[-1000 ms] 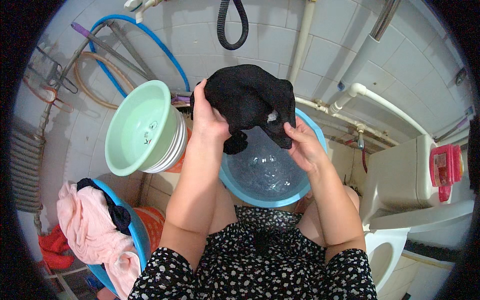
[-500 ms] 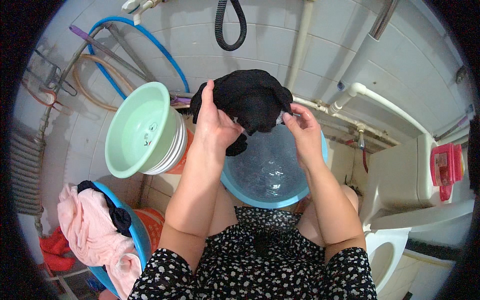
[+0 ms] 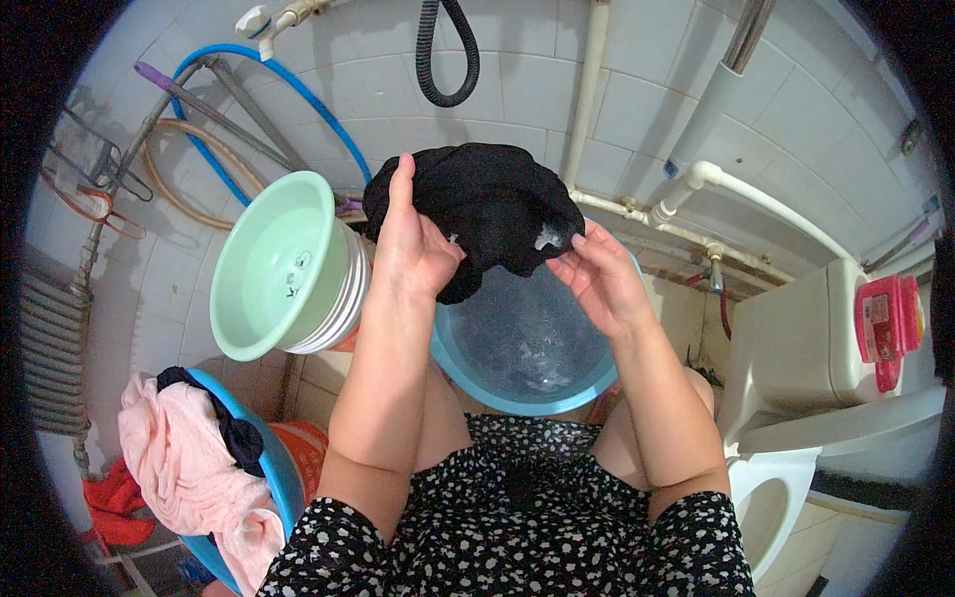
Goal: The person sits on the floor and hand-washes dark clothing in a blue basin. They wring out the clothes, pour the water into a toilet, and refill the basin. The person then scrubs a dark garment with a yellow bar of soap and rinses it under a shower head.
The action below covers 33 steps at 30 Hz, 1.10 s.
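Note:
A black cloth garment (image 3: 477,204), its exact kind unclear, is held bunched up over the far part of a light blue basin (image 3: 582,396) of cloudy water. At the cloth's left side my left hand (image 3: 420,244) supports it, thumb pointing up and the other fingers partly hidden by the fabric. My right hand (image 3: 607,277) pinches the cloth's right edge between thumb and fingers. Close to that pinch, a whitish patch (image 3: 547,236) shows on the fabric; whether it is suds or something else I cannot tell.
On the left, a pale green basin (image 3: 261,269) rests tilted atop a white bucket (image 3: 333,308). Nearer, a blue tub (image 3: 284,468) holds pink cloth (image 3: 194,463) and dark cloth. A toilet (image 3: 796,368) stands right; pipes and hoses line the tiled wall.
The black cloth is spread wider, reaching further left. My left hand has shifted slightly left, and my right hand slightly right and down. The whitish patch by the right fingers shows more plainly.

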{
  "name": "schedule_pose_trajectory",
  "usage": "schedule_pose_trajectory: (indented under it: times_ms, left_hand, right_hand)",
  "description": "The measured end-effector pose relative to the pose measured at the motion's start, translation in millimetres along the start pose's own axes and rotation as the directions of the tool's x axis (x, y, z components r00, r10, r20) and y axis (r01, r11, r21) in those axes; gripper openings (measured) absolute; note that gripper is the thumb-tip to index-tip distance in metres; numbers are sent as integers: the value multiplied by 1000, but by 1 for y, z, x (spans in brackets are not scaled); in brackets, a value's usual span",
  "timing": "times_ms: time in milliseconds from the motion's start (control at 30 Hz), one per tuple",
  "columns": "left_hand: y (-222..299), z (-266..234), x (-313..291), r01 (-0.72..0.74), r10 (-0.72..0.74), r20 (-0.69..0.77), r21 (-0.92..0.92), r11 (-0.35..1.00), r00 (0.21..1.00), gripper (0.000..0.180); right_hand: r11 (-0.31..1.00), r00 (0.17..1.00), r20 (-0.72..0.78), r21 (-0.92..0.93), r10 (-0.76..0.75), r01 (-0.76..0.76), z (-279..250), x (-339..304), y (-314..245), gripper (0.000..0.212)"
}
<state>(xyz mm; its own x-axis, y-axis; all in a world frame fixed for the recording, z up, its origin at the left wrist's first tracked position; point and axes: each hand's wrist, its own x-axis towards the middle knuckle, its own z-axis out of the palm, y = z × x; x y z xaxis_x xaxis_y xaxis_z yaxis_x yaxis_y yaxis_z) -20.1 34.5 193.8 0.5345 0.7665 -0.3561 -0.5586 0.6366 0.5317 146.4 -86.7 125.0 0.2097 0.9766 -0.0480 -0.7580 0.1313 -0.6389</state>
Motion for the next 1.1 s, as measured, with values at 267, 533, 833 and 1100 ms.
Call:
schedule_pose_trajectory:
  times_ms: [267, 533, 833, 1100]
  left_hand:
    - [-2, -9, 3, -2, 1, 42, 25, 1000, 999, 59]
    - [-5, -12, 5, -16, 13, 39, 66, 998, 999, 61]
    - [-6, -13, 5, -42, 41, 8, 88, 995, 999, 64]
    - [-9, -2, 2, -22, 25, -80, 40, 999, 996, 49]
  right_hand:
    - [934, 970, -170, -341, -173, 107, -3, -1, 11, 19]
    - [749, 934, -105, -631, -342, 203, 7, -1, 16, 17]
    - [980, 982, -178, -199, -60, 24, 0, -1, 7, 13]
    - [998, 988, -138, 11, -64, 66, -26, 6, 18, 24]
